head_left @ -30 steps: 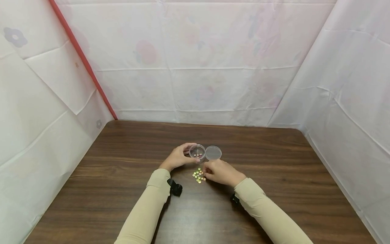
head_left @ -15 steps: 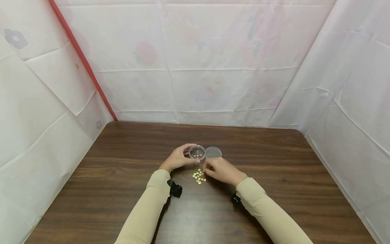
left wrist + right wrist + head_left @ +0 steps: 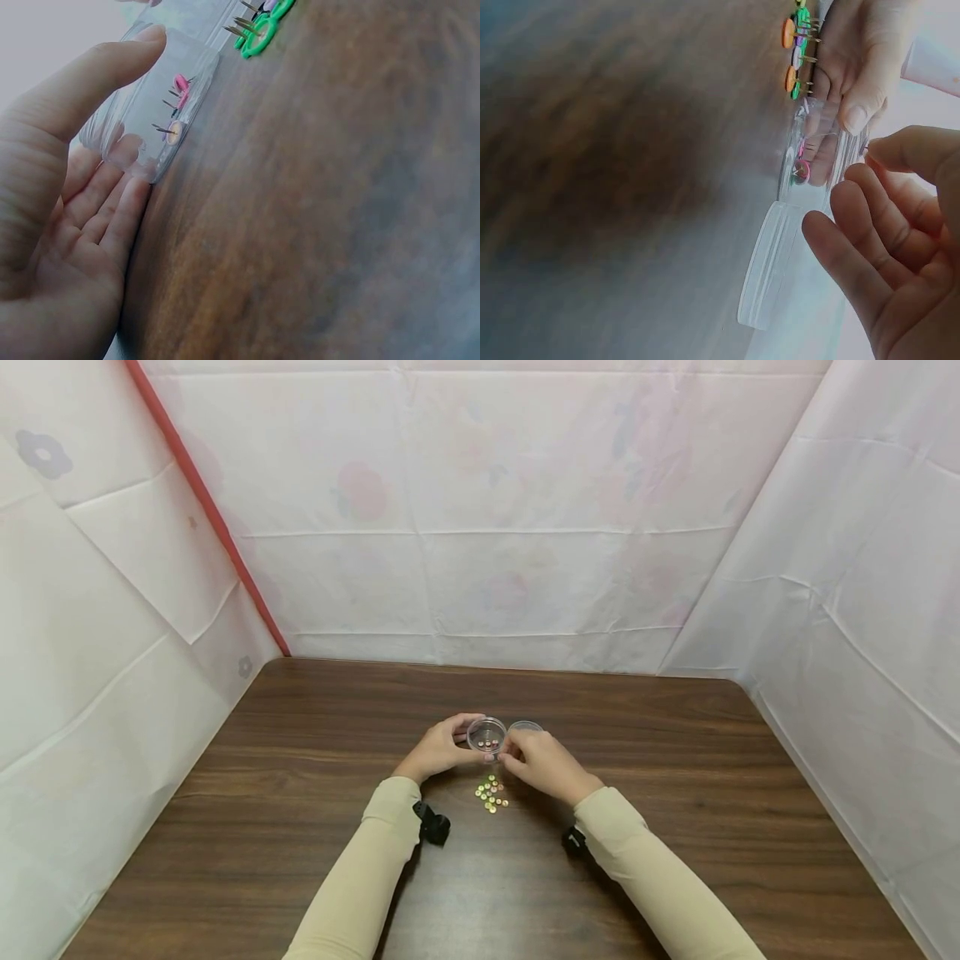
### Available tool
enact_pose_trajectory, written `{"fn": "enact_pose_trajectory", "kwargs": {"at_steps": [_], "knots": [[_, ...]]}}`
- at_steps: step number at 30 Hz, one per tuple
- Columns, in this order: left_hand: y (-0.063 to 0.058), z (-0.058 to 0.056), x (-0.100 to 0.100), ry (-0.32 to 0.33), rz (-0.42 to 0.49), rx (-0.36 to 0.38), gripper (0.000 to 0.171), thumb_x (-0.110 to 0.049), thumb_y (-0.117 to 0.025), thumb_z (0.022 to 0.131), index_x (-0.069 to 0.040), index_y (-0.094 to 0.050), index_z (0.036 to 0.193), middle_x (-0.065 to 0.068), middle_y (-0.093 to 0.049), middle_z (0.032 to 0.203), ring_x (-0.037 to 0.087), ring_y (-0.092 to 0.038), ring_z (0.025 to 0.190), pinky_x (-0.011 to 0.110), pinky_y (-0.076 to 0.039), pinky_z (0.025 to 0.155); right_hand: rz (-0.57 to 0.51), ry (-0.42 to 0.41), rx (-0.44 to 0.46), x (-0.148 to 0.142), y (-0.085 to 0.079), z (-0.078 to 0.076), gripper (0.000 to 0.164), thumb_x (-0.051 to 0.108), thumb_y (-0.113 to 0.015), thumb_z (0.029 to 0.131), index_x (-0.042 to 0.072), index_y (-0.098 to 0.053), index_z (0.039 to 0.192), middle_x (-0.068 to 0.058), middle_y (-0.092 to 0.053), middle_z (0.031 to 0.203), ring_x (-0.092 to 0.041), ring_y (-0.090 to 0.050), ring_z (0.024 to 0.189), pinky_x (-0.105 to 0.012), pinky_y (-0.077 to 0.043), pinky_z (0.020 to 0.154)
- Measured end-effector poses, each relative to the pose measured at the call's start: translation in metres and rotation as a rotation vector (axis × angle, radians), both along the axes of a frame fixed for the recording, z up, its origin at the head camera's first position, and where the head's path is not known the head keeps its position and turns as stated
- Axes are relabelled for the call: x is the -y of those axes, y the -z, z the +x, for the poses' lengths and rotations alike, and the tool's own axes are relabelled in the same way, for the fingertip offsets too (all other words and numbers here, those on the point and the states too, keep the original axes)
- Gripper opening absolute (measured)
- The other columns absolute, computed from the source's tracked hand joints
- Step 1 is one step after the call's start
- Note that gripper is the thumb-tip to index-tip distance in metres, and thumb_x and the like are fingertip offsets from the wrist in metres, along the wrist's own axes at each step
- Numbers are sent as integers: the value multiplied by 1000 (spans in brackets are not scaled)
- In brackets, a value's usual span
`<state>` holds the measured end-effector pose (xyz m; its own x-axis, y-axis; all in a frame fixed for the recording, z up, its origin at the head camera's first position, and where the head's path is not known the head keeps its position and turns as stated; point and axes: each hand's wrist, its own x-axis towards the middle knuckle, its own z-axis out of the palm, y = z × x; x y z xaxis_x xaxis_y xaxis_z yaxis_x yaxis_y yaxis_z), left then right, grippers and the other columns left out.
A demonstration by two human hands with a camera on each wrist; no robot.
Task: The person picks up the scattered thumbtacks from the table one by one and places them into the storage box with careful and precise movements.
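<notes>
Left hand: thumb and fingers curved round a clear, round plastic jar, upright on the brown wood-grain table; a few small tacks lie inside. Before the jar, on the person's side: a loose cluster of coloured, round-headed pins, points up. Just right of the jar: a clear, round plastic lid. Right hand, beside the jar's rim: thumb and forefinger nipped together on a tiny object I cannot make out.
</notes>
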<state>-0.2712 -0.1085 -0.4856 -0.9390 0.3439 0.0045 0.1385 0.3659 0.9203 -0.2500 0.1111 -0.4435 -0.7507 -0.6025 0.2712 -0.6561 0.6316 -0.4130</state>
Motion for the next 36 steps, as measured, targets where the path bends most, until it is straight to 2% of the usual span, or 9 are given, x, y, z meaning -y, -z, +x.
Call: {"fn": "enact_pose_trajectory", "kwargs": {"at_steps": [7, 15, 21, 27, 36], "knots": [[4, -3, 0, -2, -2, 4, 74, -45, -83, 63, -34, -50, 129, -4, -53, 126, 15, -50, 113, 43, -48, 95, -45, 30, 28, 7, -2, -13, 4, 17, -60, 89, 15, -63, 87, 9, -60, 74, -1, -52, 63, -22, -49, 55], [5, -3, 1, -8, 0, -4, 73, -43, -84, 64, -34, -51, 128, -3, -53, 127, 14, -51, 112, 42, -48, 94, -25, 70, 96, 17, 3, -29, 5, 20, -57, 92, 19, -61, 88, 7, -55, 66, -6, -46, 50, -23, -42, 45], [5, -4, 1, -6, 1, 0, 74, -45, -83, 63, -34, -50, 128, -5, -53, 125, 13, -51, 111, 42, -48, 95, -21, 104, 107, 20, 5, -37, 5, 22, -59, 91, 19, -63, 90, 6, -55, 65, -8, -46, 49, -24, -41, 43], [6, -5, 2, -3, 1, 6, 73, -45, -83, 64, -34, -50, 127, -5, -53, 125, 12, -50, 111, 43, -48, 95, -25, 111, 113, 18, 7, -36, 12, 23, -57, 92, 16, -64, 100, 5, -54, 63, -8, -44, 46, -24, -39, 43], [8, -7, 2, 3, 8, 0, 70, -46, -83, 64, -37, -51, 126, -7, -53, 123, 11, -51, 109, 43, -49, 92, -87, 85, 28, 5, 7, -20, 8, 19, -55, 92, 15, -58, 98, 7, -54, 64, -5, -44, 49, -24, -42, 45]]}}
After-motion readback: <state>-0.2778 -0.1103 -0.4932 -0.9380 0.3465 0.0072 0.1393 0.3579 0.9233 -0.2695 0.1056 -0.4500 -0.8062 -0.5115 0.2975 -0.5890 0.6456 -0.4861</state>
